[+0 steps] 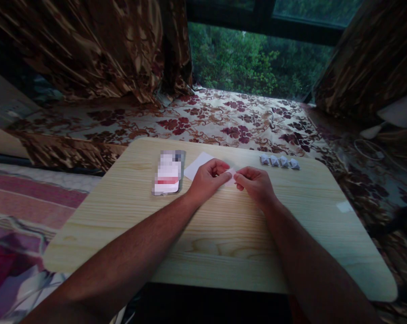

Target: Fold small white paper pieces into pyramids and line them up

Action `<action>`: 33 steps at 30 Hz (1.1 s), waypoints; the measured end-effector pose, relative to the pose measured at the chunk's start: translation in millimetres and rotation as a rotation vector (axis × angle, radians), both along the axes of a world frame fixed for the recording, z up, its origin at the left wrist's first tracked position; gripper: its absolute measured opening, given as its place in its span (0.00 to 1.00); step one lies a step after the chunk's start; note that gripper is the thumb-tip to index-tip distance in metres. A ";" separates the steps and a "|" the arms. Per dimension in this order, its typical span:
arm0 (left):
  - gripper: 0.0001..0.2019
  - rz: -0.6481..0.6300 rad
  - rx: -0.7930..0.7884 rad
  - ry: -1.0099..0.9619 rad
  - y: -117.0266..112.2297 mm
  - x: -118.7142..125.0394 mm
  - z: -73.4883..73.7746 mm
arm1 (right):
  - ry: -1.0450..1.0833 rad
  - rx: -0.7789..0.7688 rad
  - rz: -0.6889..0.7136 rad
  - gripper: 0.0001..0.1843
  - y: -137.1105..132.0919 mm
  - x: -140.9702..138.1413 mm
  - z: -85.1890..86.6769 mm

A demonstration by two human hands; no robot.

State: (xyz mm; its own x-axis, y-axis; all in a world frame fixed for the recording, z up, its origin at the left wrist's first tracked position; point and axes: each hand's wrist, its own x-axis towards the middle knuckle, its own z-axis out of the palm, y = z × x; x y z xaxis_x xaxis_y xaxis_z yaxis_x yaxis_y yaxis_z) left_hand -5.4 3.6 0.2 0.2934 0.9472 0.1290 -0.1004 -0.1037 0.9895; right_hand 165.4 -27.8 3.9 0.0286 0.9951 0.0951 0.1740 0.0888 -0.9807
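Between my two hands is a small piece of white paper (229, 181), pinched from both sides above the wooden table. My left hand (210, 174) grips its left side with thumb and fingers. On the other side, my right hand (253, 181) holds the right edge between thumb and fingertips. Part of the paper is hidden by the fingers, so its folds cannot be made out. A larger white sheet (199, 164) lies flat on the table, partly behind my left hand. Several small folded paper pieces (279, 161) stand in a row beyond my right hand.
A phone (167, 175), its picture blurred, lies left of the white sheet on the light wooden table (237, 243). A small white scrap (344, 206) is near the right edge. Behind are a flowered cloth (239, 119), curtains (122, 45) and a window.
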 end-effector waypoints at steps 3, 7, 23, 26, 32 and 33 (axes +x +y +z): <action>0.14 -0.025 -0.001 0.024 -0.7 0.6 -0.7 | -0.060 0.035 0.014 0.13 -1.3 -0.5 -0.7; 0.12 0.036 -0.012 -0.013 -0.2 0.4 1.4 | 0.011 0.031 0.052 0.13 -2.9 -3.0 -0.9; 0.06 0.110 0.028 0.056 -4.9 3.5 5.2 | -0.030 0.029 0.021 0.10 -2.0 -3.0 -2.6; 0.06 0.118 0.032 0.059 -4.7 3.3 5.2 | -0.030 0.032 0.015 0.10 -2.7 -3.4 -2.1; 0.07 0.118 0.014 0.055 -5.2 3.0 5.1 | -0.034 0.031 0.018 0.10 -3.4 -4.2 -2.3; 0.07 0.120 0.011 0.055 -5.2 3.0 4.9 | -0.037 0.030 0.018 0.10 -3.3 -4.2 -2.2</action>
